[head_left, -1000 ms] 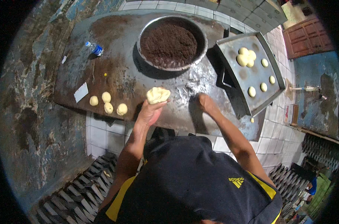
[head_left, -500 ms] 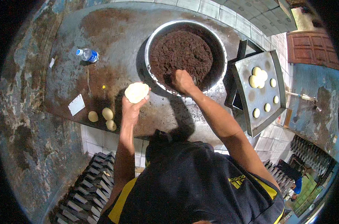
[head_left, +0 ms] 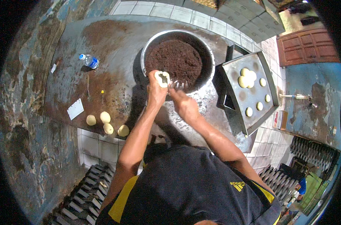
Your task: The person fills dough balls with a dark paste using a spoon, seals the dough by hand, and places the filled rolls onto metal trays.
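My left hand [head_left: 155, 88] is cupped around a piece of pale dough [head_left: 162, 78], folded up like a cup with a dark hollow or filling in its middle. It is held over the near rim of a large metal basin [head_left: 211, 71]. Dark brown crumbly filling [head_left: 174, 58] lies heaped in that basin. Close beside the dough is my right hand [head_left: 184, 105], its fingers closed and partly smeared by motion. A shiny metal utensil [head_left: 180, 85], too blurred to name exactly, shows at its fingertips.
Several dough balls [head_left: 105, 117] lie along the table's near left edge. A white card [head_left: 75, 109] and a water bottle [head_left: 89, 61] are further left. To the right, a tilted metal tray [head_left: 236, 88] holds more dough pieces [head_left: 247, 78]. Stacked metal pans [head_left: 86, 195] stand below.
My left hand has moved right to the basin, and the flat dough is now folded into a cup. My right hand has come out of the filling toward it. The view has shifted slightly.
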A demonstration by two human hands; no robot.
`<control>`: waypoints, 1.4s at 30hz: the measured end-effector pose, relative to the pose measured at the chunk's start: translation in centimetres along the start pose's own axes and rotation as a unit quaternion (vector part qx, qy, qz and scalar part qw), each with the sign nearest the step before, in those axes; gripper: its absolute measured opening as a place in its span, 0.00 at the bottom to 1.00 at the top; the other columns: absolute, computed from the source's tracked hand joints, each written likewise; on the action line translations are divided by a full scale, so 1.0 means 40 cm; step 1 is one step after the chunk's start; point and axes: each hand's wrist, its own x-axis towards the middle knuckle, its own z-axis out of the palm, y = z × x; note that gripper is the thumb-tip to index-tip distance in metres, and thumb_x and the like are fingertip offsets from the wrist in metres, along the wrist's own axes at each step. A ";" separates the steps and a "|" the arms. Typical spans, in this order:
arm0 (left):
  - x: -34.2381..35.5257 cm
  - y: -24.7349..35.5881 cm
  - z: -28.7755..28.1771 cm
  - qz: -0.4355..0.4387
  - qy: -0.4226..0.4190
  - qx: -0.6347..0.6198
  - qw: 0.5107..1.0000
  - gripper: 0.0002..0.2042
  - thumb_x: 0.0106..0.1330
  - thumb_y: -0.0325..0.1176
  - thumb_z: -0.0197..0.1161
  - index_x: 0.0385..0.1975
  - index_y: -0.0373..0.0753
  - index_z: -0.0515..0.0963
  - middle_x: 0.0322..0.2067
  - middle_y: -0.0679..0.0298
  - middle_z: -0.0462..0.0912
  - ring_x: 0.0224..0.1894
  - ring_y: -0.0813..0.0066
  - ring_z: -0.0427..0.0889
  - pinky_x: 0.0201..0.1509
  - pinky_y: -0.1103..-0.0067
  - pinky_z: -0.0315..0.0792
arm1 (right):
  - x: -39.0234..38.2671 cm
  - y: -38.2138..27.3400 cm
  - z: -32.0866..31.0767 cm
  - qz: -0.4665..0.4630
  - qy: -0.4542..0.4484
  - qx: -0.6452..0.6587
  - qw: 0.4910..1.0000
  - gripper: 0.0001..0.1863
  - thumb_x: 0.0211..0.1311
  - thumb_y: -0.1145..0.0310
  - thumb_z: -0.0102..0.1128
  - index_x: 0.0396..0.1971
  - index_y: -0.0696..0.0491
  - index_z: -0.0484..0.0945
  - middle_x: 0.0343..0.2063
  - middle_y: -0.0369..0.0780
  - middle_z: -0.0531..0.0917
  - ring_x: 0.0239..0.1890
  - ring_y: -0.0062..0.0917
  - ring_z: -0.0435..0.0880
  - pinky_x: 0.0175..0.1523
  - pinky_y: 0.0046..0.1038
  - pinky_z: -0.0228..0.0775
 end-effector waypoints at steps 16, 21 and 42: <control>-0.489 0.085 0.147 -0.019 -0.325 -0.148 0.934 0.36 0.53 0.14 0.70 0.62 0.43 0.62 0.51 0.67 0.77 0.54 0.76 0.77 0.57 0.77 0.74 | -0.420 0.068 -0.170 0.183 0.098 0.240 0.948 0.33 0.60 0.77 0.60 0.66 0.58 0.63 0.40 0.50 0.85 0.38 0.46 0.85 0.43 0.43 0.78; -0.639 0.172 0.220 -0.152 -0.360 -0.259 0.883 0.17 0.61 0.29 0.73 0.46 0.41 0.74 0.34 0.71 0.79 0.33 0.84 0.77 0.32 0.86 0.70 | -0.682 0.047 -0.275 0.086 0.206 0.185 0.957 0.33 0.61 0.82 0.53 0.68 0.56 0.62 0.47 0.50 0.84 0.50 0.45 0.83 0.56 0.41 0.74; -0.903 0.348 0.415 0.013 -0.439 -0.124 0.890 0.23 0.78 0.48 0.51 0.60 0.38 0.79 0.54 0.57 0.84 0.58 0.70 0.80 0.62 0.76 0.71 | -1.023 0.156 -0.400 0.183 0.420 0.317 0.830 0.18 0.60 0.73 0.67 0.50 0.60 0.80 0.47 0.47 0.84 0.50 0.36 0.84 0.56 0.32 0.75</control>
